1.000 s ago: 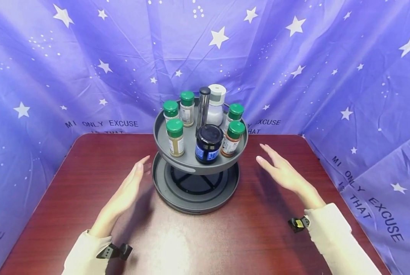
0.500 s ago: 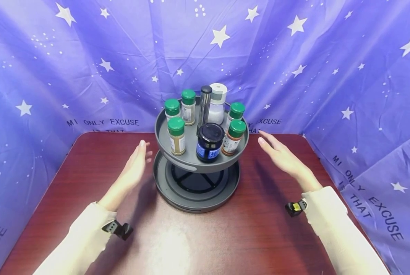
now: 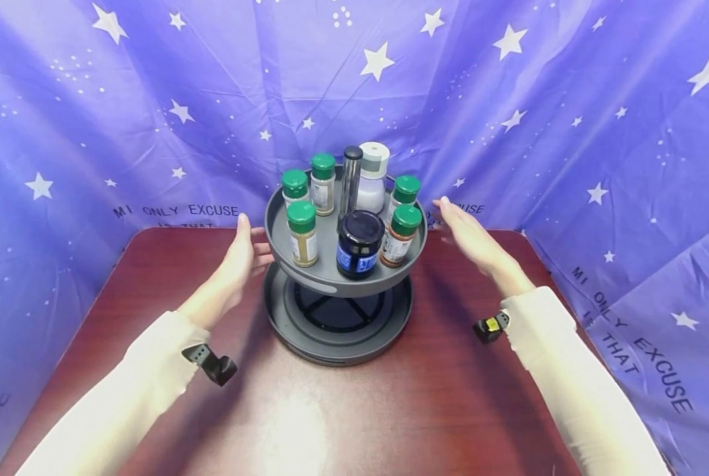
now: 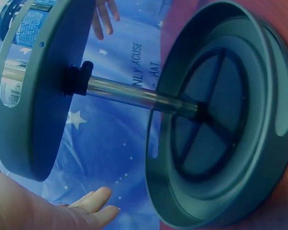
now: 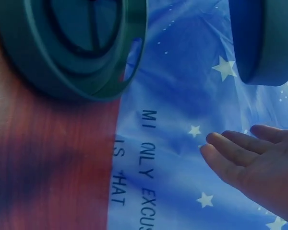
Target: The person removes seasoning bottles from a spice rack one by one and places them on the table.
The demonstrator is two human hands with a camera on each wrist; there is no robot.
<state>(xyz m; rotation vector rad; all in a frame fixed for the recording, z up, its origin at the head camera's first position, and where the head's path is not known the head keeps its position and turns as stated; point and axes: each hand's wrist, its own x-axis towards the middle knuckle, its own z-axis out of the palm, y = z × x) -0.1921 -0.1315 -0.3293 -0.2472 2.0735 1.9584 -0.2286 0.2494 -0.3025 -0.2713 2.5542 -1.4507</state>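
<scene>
A two-tier grey turntable rack [image 3: 337,340] stands mid-table, its upper tray [image 3: 324,288] carried on a metal post [image 4: 129,91]. On that tray are several green-capped spice jars [image 3: 303,248], a dark jar with a black lid [image 3: 360,254] and a white-capped bottle [image 3: 371,195]. My left hand [image 3: 232,268] is raised beside the tray's left side, fingers extended; whether it touches the rim I cannot tell. To the right, my right hand [image 3: 470,241] has its fingers stretched toward the tray. A gap separates them in the right wrist view.
The rack rests on a reddish-brown table [image 3: 354,423]. Purple-blue curtains [image 3: 223,86] with white stars hang close behind the table and along both sides. A small black camera [image 3: 219,367] sticks out from the left wrist, another camera [image 3: 486,328] from the right.
Both hands have moved forward and up, closing in on the upper tray from the two sides. The rack and its jars keep their places.
</scene>
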